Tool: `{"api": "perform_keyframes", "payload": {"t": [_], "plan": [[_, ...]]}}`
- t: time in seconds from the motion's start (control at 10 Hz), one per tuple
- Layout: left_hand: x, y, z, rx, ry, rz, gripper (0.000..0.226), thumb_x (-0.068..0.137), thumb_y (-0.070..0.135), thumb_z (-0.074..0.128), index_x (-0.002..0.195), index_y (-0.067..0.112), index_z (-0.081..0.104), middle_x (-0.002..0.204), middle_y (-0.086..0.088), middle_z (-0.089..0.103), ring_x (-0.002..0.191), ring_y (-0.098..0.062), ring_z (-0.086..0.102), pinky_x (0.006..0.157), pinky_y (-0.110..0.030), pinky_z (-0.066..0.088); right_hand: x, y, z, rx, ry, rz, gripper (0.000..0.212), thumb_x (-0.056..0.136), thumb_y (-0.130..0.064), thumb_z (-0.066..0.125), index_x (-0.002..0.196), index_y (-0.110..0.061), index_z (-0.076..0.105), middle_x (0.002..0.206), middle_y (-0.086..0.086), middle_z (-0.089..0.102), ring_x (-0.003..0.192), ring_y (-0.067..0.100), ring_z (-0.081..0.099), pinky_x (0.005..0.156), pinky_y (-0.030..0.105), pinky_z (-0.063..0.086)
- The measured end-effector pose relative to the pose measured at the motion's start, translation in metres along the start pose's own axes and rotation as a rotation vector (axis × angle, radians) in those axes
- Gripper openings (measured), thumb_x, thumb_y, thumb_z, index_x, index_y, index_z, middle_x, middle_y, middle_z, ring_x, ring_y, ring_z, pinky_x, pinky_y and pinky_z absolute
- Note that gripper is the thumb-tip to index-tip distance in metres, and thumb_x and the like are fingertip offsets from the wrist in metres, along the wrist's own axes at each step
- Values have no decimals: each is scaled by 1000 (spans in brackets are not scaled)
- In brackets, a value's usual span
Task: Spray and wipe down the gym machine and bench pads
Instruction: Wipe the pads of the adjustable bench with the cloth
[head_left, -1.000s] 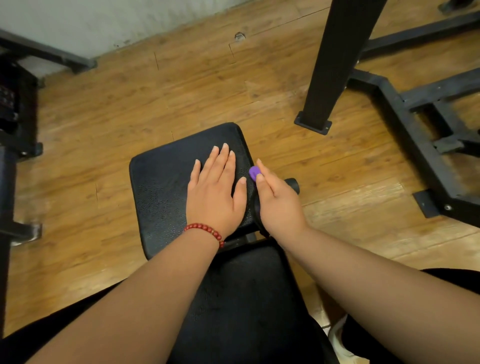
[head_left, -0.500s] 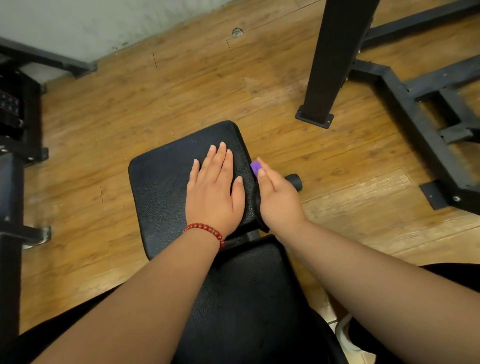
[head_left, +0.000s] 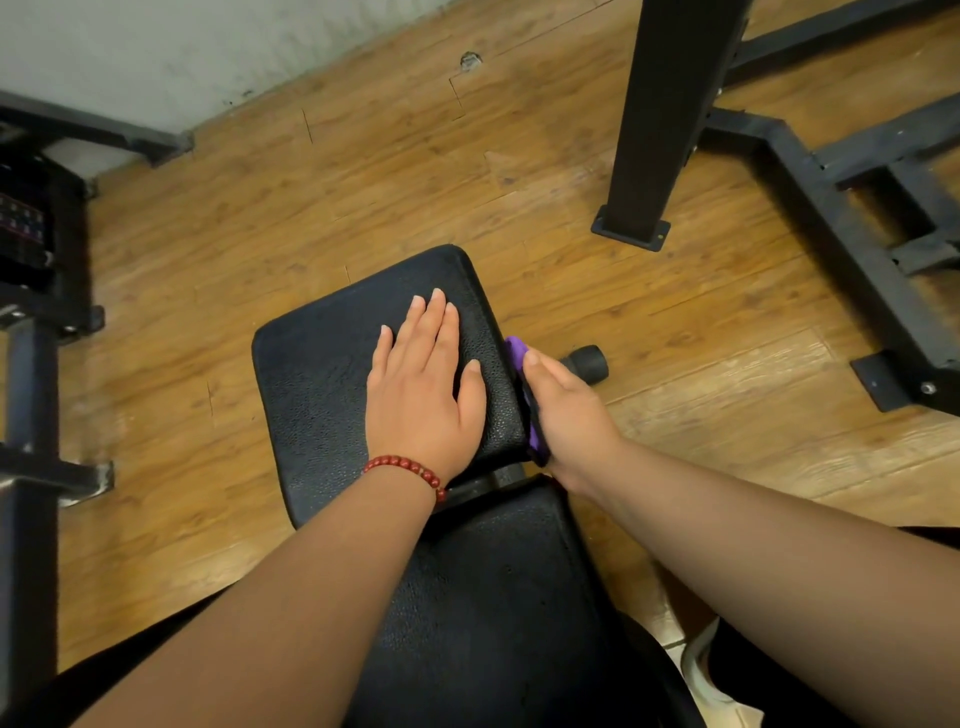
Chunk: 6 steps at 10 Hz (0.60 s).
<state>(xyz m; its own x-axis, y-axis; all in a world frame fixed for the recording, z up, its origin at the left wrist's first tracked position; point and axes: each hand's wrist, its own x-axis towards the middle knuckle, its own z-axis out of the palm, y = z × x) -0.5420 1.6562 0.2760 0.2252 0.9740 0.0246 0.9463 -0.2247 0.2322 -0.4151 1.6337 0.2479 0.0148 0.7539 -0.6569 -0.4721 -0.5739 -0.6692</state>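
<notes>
The left hand (head_left: 423, 384) was laid flat, palm down, on the top of the black seat pad (head_left: 322, 374), its fingers straight and close together and pointing away from the person; nothing was held in it. A red bead bracelet (head_left: 410, 467) was worn at that wrist. The right hand (head_left: 569, 410) was set against the right side face of the same pad, and a purple cloth (head_left: 515, 349) was pressed between the palm and the pad's edge. A fold of the cloth showed beyond the fingertip and another strip at the heel of the hand. One finger was seen lying straight along the cloth, while the others were hidden down the side of the pad, so whether the cloth was gripped or only pressed could not be told. Just beyond the right hand a short black rubber-capped knob (head_left: 587, 362) was seen sticking out from under the pad. A second black pad (head_left: 493, 597) lay nearer the person, separated from the seat pad by a narrow gap in which a bit of dark frame showed. The bench stood on a wooden plank floor (head_left: 363, 182). A black upright post (head_left: 654, 119) with a foot plate stood to the upper right, a black floor frame (head_left: 831, 208) was spread further right, and another dark machine (head_left: 31, 260) filled the left edge. A pale wall (head_left: 156, 41) ran across the top left, and part of a white shoe (head_left: 711, 675) showed at the lower right.
</notes>
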Motion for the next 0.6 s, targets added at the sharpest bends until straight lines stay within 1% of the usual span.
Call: {"api": "perform_keyframes", "payload": {"t": [0.1, 0.2, 0.3, 0.4, 0.5, 0.6], "plan": [[0, 0, 0, -2, -4, -1, 67, 93, 43, 17, 150, 12, 33, 160, 1, 23, 148, -11, 12, 121, -30, -1, -9, 10, -7, -60, 13, 4, 26, 105, -28, 43, 121, -26, 62, 114, 7, 71, 107, 37, 63, 105, 48, 45], [1, 0, 1, 0, 1, 0, 66, 93, 42, 18, 150, 12, 34, 160, 0, 24, 148, -11, 13, 121, -30, -1, 0, 4, -4, -73, -5, 18, 26, 104, -32, 43, 113, -27, 67, 112, 1, 72, 109, 24, 66, 106, 46, 45], [1, -1, 1, 1, 2, 2, 66, 93, 42, 19, 150, 12, 33, 160, 0, 24, 148, -12, 13, 120, -29, -2, 9, -9, 5, -136, -23, 35, 25, 105, -32, 40, 97, -32, 64, 106, 1, 71, 108, 20, 65, 102, 42, 49], [0, 0, 1, -10, 12, -3, 65, 94, 41, 20, 150, 12, 33, 160, 0, 25, 148, -12, 14, 121, -31, 1, 8, -5, 1, -122, -62, -26, 26, 106, -30, 40, 118, -30, 62, 118, 0, 68, 105, 12, 66, 96, 34, 53], [0, 0, 2, -13, 20, -29, 67, 94, 43, 20, 152, 12, 27, 161, 0, 19, 149, -12, 9, 122, -31, 0, -12, 4, -9, -352, -58, -167, 35, 105, -31, 40, 138, -39, 48, 97, -6, 68, 56, -5, 59, 52, 13, 48], [2, 0, 3, 12, 15, -59, 70, 94, 47, 17, 154, 12, 20, 163, -1, 11, 149, -11, -1, 121, -32, -4, -6, 0, -9, -457, -78, -344, 41, 105, -23, 39, 146, -30, 41, 131, -9, 56, 96, -20, 54, 86, -1, 37]]}}
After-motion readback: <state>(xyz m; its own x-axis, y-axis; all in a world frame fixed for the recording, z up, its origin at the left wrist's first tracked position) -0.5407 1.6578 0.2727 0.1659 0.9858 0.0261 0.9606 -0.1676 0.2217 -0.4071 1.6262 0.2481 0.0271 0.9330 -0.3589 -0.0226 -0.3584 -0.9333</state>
